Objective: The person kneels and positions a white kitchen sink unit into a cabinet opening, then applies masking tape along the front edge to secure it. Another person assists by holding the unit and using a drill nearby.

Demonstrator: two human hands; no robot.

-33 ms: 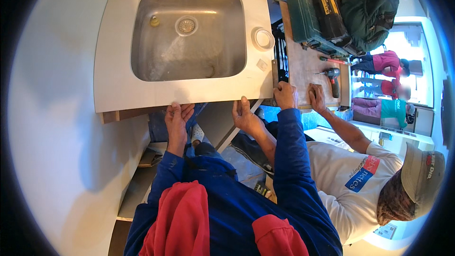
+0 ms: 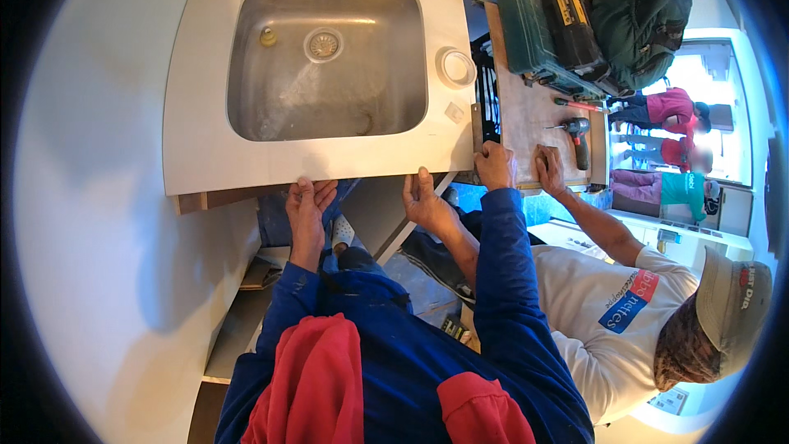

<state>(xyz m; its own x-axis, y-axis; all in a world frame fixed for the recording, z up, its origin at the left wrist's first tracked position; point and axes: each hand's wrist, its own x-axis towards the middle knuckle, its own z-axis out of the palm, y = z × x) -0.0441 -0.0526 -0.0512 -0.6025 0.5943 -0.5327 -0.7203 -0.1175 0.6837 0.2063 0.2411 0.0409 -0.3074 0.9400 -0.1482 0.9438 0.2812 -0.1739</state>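
Head view, pale sink worktop [image 2: 201, 115], left hand [image 2: 307, 212] gripping edge, right hand [image 2: 496, 166] grip unclear, white wall [image 2: 90, 164]

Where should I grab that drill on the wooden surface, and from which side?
Probably by its dark handle, coming down from the near side. The drill lies flat with the handle pointing toward you, and its thin bit points left. Keep clear of the co-worker's hand, just left of the handle.
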